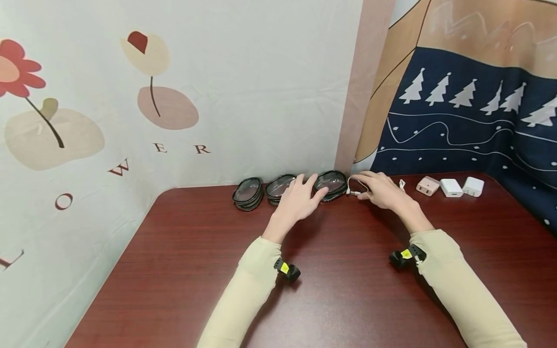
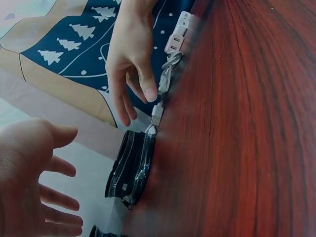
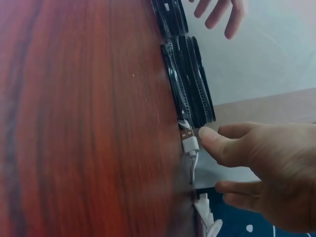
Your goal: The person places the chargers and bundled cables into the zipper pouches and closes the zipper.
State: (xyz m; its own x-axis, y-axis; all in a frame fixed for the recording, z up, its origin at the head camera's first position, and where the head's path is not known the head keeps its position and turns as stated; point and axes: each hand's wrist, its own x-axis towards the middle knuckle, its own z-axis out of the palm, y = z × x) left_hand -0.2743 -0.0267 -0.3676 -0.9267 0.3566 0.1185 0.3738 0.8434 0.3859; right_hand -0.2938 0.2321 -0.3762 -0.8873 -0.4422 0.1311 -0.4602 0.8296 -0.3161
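Note:
Three small oval zip pouches with black edges and clear tops stand along the back of the table: a left one (image 1: 247,192), a middle one (image 1: 278,186) and a right one (image 1: 331,183). My left hand (image 1: 299,198) hovers in front of the middle pouch, fingers spread and holding nothing; it partly hides that pouch. Beside the right pouch lies a white USB cable (image 1: 353,192), its plug (image 3: 190,144) close to the pouch's edge. Over this cable reaches my right hand (image 1: 383,191), thumb and fingers parted, with the thumb tip near the plug.
Behind my right hand is a second white cable (image 1: 402,185), bundled up. Farther right sit a pinkish charger (image 1: 428,186) and two white chargers, one (image 1: 451,188) beside the other (image 1: 473,186). A printed cloth (image 1: 270,96) hangs along the back edge of the dark red table (image 1: 183,270).

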